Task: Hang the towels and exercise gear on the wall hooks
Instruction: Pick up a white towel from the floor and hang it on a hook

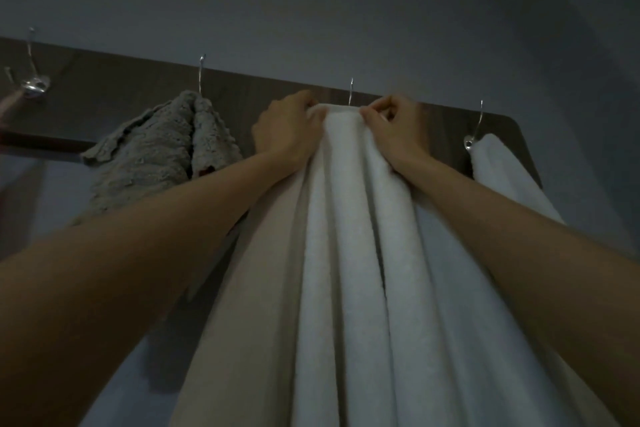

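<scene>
Dim grey wall, dark hook board (242, 87) across it: at twelve o'clock your left hand (287, 130) and right hand (394, 128) pinch the white towel (346, 218) top edge at the middle hook (350, 92); seat the fold over it, then let go

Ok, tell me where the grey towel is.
The grey towel hangs on the second hook from the left, left of the white towel that both hands grip.

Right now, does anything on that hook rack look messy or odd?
Only the grey towel: it hangs bunched and lopsided on its hook, one corner sticking out leftward. The white towel isn't settled yet; the left hand and right hand hold its top edge at the middle hook.
</scene>
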Available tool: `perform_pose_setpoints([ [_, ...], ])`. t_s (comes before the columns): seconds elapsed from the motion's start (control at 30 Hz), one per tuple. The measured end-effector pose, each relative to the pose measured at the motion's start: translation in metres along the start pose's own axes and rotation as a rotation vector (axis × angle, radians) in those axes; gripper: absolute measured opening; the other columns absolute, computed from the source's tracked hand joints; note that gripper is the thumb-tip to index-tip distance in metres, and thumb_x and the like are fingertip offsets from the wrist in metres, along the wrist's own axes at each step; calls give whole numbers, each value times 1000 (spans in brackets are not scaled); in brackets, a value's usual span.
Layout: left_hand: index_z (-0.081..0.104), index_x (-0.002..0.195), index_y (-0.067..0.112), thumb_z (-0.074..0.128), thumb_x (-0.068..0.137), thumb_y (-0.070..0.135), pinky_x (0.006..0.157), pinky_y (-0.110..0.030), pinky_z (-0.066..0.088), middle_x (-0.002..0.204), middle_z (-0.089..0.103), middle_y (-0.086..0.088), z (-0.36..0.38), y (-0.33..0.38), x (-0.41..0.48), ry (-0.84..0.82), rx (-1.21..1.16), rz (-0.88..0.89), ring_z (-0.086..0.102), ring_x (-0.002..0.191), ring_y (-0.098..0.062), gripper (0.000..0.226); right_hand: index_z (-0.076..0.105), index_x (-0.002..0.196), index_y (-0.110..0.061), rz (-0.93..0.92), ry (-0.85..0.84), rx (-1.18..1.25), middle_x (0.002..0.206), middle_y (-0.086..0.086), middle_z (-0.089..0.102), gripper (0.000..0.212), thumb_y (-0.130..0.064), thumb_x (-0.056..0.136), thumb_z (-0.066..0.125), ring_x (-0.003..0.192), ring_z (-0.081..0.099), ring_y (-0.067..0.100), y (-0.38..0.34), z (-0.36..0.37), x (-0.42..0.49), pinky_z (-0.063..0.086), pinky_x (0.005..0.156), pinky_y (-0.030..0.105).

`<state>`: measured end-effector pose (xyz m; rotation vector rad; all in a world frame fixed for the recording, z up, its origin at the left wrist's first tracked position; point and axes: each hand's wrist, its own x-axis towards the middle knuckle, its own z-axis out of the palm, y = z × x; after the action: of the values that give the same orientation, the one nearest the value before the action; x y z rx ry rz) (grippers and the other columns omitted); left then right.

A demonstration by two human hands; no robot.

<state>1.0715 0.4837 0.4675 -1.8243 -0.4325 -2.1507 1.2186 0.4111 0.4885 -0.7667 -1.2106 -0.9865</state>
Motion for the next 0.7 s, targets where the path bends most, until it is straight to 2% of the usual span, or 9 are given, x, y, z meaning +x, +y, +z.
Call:
perform_pose_setpoints([
  [0.1, 58, 102, 20, 44, 92, 37, 75, -38, 43, 102, 66, -9, 5, -2, -10, 86, 81, 29, 60, 94, -35, 24, 65, 85, -16, 11, -15, -50, 80, -5, 62, 12, -28, 84, 66, 76, 57, 8, -1, 0, -5, 42, 65, 18],
  [0.17, 56, 104, 19, 43, 93, 37, 72, -37, 37, 103, 65, -11, 6, -4, -16, 95, 130, 33, 59, 94, -36, 24, 66, 85, -15, 41, -31, -26, 80, -5, 63, 14, -29, 83, 68, 75, 58, 7, -3, -2, -10, 46, 67, 17],
  [0.23, 56, 105, 20, 43, 94, 38, 73, -37, 38, 101, 66, -11, 6, -5, -24, 102, 148, 53, 59, 93, -36, 25, 67, 84, -14, 81, -30, 34, 79, -4, 65, 17, -30, 80, 71, 74, 60, 7, -4, -7, -16, 48, 66, 17],
  [0.37, 59, 113, 31, 43, 96, 41, 74, -38, 51, 91, 70, -5, 1, -7, -43, 120, 17, 124, 64, 80, -27, 26, 66, 86, -14, 159, -34, 133, 79, -5, 64, 17, -30, 81, 71, 75, 60, 6, -6, -13, -30, 48, 66, 17],
  [0.47, 56, 123, 32, 42, 98, 33, 72, -35, 53, 92, 69, 0, -1, -8, -61, 65, -22, 169, 64, 77, -18, 29, 64, 98, -12, 154, -95, 145, 91, -3, 64, 18, -27, 88, 62, 80, 58, 4, -12, -17, -40, 46, 67, 12],
  [0.57, 52, 130, 30, 38, 99, 31, 79, -32, 53, 106, 67, 5, -5, -7, -73, -39, -218, 105, 62, 86, -8, 34, 55, 110, -17, 104, -171, 179, 99, -7, 58, 18, -25, 96, 49, 84, 55, -1, -24, -18, -55, 46, 67, 4],
  [0.67, 40, 140, 30, 32, 99, 46, 99, -37, 44, 127, 56, 2, -8, -2, -86, -214, -460, 15, 53, 112, -13, 45, 50, 123, -19, 52, -192, 230, 116, -4, 52, 27, -28, 99, 42, 102, 53, 3, -32, -17, -75, 46, 87, 14],
  [0.7, 33, 143, 34, 31, 98, 50, 100, -36, 40, 130, 50, 3, -8, 0, -92, -258, -485, -6, 49, 117, -14, 48, 48, 128, -19, 16, -208, 213, 122, -2, 49, 30, -25, 99, 42, 108, 51, 5, -33, -16, -84, 43, 94, 15],
])
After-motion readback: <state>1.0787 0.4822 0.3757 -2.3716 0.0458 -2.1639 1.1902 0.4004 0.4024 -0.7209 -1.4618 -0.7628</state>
